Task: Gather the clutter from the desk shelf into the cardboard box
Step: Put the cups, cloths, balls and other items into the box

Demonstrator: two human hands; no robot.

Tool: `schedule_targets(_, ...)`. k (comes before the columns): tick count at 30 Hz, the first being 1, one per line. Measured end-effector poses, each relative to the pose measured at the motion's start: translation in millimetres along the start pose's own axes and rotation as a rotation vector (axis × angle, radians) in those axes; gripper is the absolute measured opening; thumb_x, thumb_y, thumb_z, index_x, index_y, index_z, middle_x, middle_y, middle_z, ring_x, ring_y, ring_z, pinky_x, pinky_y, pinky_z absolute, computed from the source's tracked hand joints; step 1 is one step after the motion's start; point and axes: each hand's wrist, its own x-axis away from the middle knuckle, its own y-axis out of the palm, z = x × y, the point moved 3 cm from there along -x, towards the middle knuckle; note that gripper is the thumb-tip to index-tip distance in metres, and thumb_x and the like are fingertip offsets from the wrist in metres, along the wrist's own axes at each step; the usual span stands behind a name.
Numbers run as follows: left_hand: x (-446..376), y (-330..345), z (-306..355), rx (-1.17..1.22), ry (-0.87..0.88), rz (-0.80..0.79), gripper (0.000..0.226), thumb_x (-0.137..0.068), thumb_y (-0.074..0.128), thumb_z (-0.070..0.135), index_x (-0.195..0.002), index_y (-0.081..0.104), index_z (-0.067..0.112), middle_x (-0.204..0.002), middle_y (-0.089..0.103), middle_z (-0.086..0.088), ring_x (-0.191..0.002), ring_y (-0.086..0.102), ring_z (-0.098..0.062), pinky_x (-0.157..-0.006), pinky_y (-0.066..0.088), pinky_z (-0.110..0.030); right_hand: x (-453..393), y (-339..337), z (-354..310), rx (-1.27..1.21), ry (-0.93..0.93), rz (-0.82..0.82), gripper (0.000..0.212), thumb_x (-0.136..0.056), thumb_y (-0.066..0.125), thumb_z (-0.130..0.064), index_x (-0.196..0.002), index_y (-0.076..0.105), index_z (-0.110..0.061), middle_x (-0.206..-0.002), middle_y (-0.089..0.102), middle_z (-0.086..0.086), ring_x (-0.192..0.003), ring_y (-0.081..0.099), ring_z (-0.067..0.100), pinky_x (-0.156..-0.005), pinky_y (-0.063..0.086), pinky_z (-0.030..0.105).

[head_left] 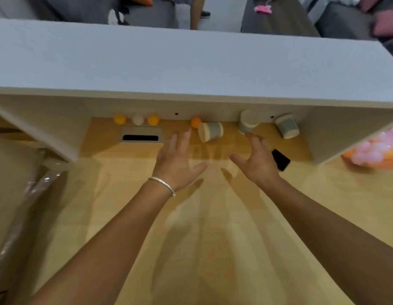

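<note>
Both hands reach out over the wooden desk [213, 216] toward the shelf niche under the white shelf top [191, 62]. Left hand [178, 159]: fingers straight and spread, palm down, holding nothing; silver bracelet [162, 184] on the wrist. Right hand [256, 158]: fingers spread and relaxed, holding nothing, fingertips just short of the middle cup, contact unclear.

Head view, landmark = cable grommet [141, 134], the grey slot plate set in the desk.

Balls, 4 counted, all against the niche back wall:
- yellow-orange ball [119, 119] behind the grommet's left end
- white ball [138, 119] behind its middle
- second yellow-orange ball [153, 119] behind its right end
- orange ball [195, 122] further right of the grommet, touching or just beside the first cup

Paper cups, 3 counted, grey-sided, all tipped over, all right of the grommet:
- nearest cup [210, 131], on its side, just past the left fingertips
- middle cup [248, 121], tipped, at the back
- far cup [287, 126], tilted, closest to the niche's right wall

Black phone [280, 159], 1, flat on the desk, far right of the grommet, partly behind the right hand.

Cardboard box [17, 183], with a clear tape strip, far left of the grommet at the frame edge, blurred.
</note>
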Motion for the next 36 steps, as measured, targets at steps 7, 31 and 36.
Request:
schedule_targets(7,-97.8,77.5,17.1,0.036,-0.146,-0.007,0.089,-0.08,0.059,0.058,-0.149,0.007,0.035,-0.154,0.017,-0.012,-0.134,0.036,-0.031,-0.102,0.041,-0.039,-72.8,-8.8,49.5,0.148,-0.139,0.008,0.07,-0.085,0.067,-0.039,-0.145,0.038,-0.017,-0.148,0.038,0.009,-0.133,0.039,0.029,-0.101,0.041,0.037)
schedule_targets(31,16.4,3.3,-23.7,0.416,-0.236,0.448,0.064,-0.081,0.072,0.024,-0.136,0.04,0.031,-0.108,0.06,0.012,-0.094,0.061,-0.008,-0.07,0.047,-0.021,-27.8,17.4,-37.7,0.077,-0.274,0.005,0.018,-0.088,0.061,-0.018,-0.1,0.071,-0.009,-0.107,0.065,0.013,-0.096,0.059,0.032,-0.074,0.05,0.036)
schedule_targets(36,103.9,-85.8,-67.2,0.352,-0.244,0.607,0.055,-0.079,0.072,0.025,-0.126,0.046,0.039,-0.104,0.06,0.02,-0.093,0.06,0.002,-0.068,0.045,-0.015,23.9,40.7,-135.8,-0.032,-0.399,-0.022,0.015,-0.088,0.062,-0.02,-0.099,0.07,-0.013,-0.107,0.064,0.008,-0.101,0.055,0.027,-0.072,0.04,0.031)
